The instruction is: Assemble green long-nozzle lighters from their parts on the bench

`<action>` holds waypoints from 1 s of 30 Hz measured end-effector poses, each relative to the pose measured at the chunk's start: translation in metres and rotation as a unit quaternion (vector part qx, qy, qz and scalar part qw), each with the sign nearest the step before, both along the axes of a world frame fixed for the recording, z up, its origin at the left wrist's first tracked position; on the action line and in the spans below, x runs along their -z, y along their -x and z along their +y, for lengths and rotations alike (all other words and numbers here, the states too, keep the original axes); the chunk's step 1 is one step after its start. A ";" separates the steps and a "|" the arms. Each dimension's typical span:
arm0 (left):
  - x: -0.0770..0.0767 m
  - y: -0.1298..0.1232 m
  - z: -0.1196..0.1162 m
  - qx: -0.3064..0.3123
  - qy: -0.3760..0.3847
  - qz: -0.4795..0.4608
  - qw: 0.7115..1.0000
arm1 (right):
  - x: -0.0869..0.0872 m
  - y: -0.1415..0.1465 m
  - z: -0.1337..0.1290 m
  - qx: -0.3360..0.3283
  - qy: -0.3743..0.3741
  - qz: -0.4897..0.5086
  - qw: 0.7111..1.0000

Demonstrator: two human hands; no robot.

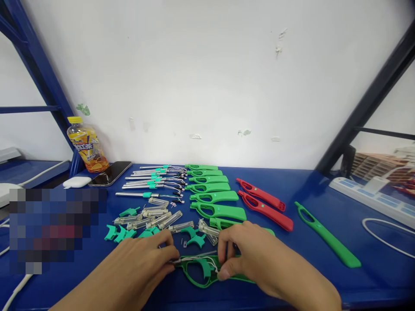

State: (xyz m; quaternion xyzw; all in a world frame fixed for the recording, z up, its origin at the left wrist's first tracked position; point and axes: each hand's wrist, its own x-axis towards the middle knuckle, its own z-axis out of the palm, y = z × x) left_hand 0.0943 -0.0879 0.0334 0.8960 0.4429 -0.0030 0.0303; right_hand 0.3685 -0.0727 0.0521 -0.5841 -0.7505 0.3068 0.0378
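A green shell half lies open near the table's front edge, with a teal trigger piece and white wires inside it. My left hand is closed at its narrow end, fingers pinched round the metal tube and the shell's tip. At the wires beside the trigger piece, my right hand has thumb and forefinger bent together, covering much of the handle. What exactly those fingertips pinch is too small to make out. Just behind are clear lighter tanks and loose teal pieces.
Behind lie metal tubes with wires, several green shells, two red shells and a single green shell. A bottle and phone stand and lie back left; a power strip sits right.
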 end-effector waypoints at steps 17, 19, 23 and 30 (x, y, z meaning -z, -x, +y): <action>-0.008 -0.013 -0.001 -0.035 0.104 -0.038 0.993 | 0.005 -0.002 0.002 -0.002 0.020 -0.005 1.000; -0.007 -0.012 0.000 -0.041 0.114 -0.045 0.992 | 0.005 -0.004 0.002 -0.005 0.013 0.000 1.000; 0.000 -0.010 -0.001 -0.047 0.112 -0.061 0.991 | 0.004 -0.004 0.001 -0.007 0.013 -0.003 1.000; -0.002 -0.016 0.000 -0.062 0.116 -0.032 0.991 | 0.008 -0.005 0.000 -0.011 -0.001 0.007 1.000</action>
